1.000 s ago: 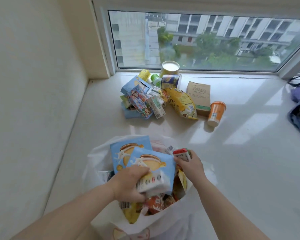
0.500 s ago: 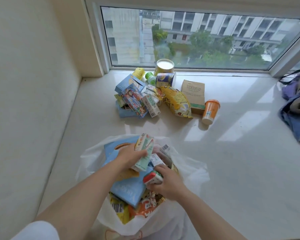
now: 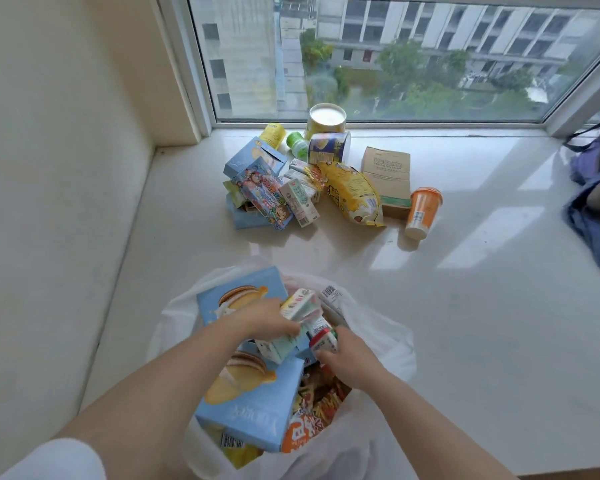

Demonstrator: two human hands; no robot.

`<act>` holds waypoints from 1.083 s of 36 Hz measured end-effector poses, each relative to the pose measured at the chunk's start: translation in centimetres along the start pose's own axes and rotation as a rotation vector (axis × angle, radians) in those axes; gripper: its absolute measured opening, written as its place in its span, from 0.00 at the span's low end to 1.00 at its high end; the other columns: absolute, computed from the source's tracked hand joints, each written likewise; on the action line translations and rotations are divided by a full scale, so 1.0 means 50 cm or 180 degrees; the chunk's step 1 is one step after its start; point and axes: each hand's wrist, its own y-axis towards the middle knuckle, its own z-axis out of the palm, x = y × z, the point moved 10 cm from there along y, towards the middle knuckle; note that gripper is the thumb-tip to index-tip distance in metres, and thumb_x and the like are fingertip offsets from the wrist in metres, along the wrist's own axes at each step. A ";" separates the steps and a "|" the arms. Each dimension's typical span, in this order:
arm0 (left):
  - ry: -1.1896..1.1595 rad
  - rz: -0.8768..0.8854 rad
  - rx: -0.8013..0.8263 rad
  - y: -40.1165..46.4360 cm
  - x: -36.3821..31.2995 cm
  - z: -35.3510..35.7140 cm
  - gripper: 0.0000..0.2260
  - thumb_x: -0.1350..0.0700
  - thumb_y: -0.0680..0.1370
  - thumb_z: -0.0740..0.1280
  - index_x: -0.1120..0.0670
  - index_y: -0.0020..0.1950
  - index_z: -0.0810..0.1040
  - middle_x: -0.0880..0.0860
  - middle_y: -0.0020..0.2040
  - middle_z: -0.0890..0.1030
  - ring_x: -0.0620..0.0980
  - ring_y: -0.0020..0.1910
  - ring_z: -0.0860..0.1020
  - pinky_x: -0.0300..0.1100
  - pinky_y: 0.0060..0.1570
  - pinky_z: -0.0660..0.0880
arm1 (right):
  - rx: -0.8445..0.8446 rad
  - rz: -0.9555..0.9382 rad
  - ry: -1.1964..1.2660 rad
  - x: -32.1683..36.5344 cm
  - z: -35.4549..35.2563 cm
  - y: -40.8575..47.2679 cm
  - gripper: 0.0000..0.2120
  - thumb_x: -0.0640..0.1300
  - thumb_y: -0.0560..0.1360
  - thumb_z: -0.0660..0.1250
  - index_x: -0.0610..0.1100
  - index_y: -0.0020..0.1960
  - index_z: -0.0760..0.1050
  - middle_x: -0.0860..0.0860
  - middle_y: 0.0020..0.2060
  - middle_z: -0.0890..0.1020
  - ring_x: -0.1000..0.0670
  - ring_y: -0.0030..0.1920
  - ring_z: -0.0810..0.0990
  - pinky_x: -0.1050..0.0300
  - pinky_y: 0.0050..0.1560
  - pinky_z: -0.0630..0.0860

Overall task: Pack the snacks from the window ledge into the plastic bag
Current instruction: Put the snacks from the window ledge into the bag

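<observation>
A white plastic bag point(image 3: 388, 337) stands open at the near edge of the ledge, stuffed with snacks. Two light blue cake boxes point(image 3: 253, 403) stick out of it beside orange and yellow packets. Over the bag's mouth my left hand point(image 3: 260, 323) grips a pale green drink carton point(image 3: 291, 327). My right hand point(image 3: 347, 355) pinches a small red-topped carton point(image 3: 324, 341) just right of it. A pile of snacks point(image 3: 291, 192) lies farther back near the window: blue boxes, small cartons, a yellow chip bag point(image 3: 355, 192), tins, a brown paper packet point(image 3: 387, 174) and an orange cup point(image 3: 423, 211).
A wall closes the ledge on the left. The window point(image 3: 395, 57) runs along the back. A blue and purple cloth bag point(image 3: 596, 195) lies at the right edge. White ledge surface point(image 3: 482, 323) stretches right of the plastic bag.
My left hand has swapped from the blue box to the green carton and lowered it over the bag. My right hand pulled back toward me with the red-topped carton. The view shifted closer.
</observation>
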 end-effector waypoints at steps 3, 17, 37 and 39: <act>0.0402 0.0223 -0.0185 0.005 -0.037 -0.015 0.24 0.45 0.74 0.67 0.54 0.65 0.66 0.52 0.50 0.75 0.49 0.44 0.73 0.39 0.35 0.69 | 0.0534 0.0023 -0.0596 -0.013 0.036 0.001 0.15 0.51 0.77 0.61 0.44 0.59 0.69 0.47 0.55 0.76 0.48 0.51 0.75 0.56 0.48 0.71; 0.1885 0.0316 -0.0229 0.037 0.001 0.031 0.33 0.35 0.79 0.51 0.51 0.78 0.49 0.56 0.70 0.62 0.58 0.69 0.59 0.50 0.63 0.66 | -0.0531 -0.0012 -0.0705 0.009 -0.103 0.096 0.10 0.51 0.78 0.58 0.49 0.43 0.73 0.53 0.38 0.77 0.51 0.38 0.76 0.59 0.32 0.69; -0.3197 -0.1064 -0.1597 0.330 0.143 -0.307 0.26 0.45 0.74 0.69 0.54 0.69 0.69 0.52 0.65 0.73 0.55 0.61 0.73 0.51 0.62 0.73 | -0.0931 -0.0244 -0.0786 0.224 -0.295 0.512 0.27 0.52 0.75 0.64 0.43 0.69 0.63 0.44 0.62 0.68 0.43 0.62 0.70 0.49 0.55 0.72; -0.3427 -0.1067 -0.1722 0.363 0.147 -0.316 0.26 0.45 0.72 0.70 0.52 0.67 0.71 0.51 0.63 0.76 0.53 0.60 0.75 0.48 0.61 0.73 | -0.0952 -0.0219 -0.0880 0.225 -0.296 0.547 0.30 0.54 0.73 0.66 0.43 0.70 0.62 0.44 0.63 0.67 0.43 0.63 0.68 0.49 0.58 0.71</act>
